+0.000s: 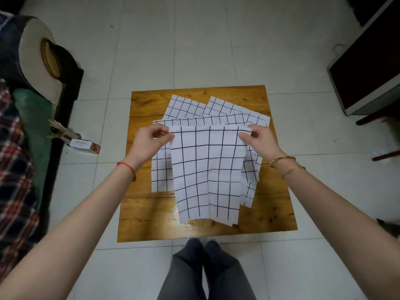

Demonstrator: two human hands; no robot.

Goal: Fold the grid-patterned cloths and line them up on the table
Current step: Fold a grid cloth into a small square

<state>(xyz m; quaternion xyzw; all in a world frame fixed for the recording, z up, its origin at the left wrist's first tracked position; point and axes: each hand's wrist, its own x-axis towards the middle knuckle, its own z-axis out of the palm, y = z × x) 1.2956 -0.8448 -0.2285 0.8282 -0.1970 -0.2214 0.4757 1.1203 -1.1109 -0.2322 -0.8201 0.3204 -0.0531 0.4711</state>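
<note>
While both hands pinch it, cloth (207, 169) hangs.

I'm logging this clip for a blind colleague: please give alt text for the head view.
Two hands, left and right, pinch the top corners of a grid-patterned cloth, holding it up over a wooden table. More unfolded grid cloths lie overlapping beneath it.

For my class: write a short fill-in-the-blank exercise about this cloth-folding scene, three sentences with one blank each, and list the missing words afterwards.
1. Both hands, the left hand and the right hand, pinch the ____ corners of the held cloth.
2. The other cloths lie spread on a ____ table.
3. The left wrist wears a ____ string.

Missing words: top; wooden; red
</note>
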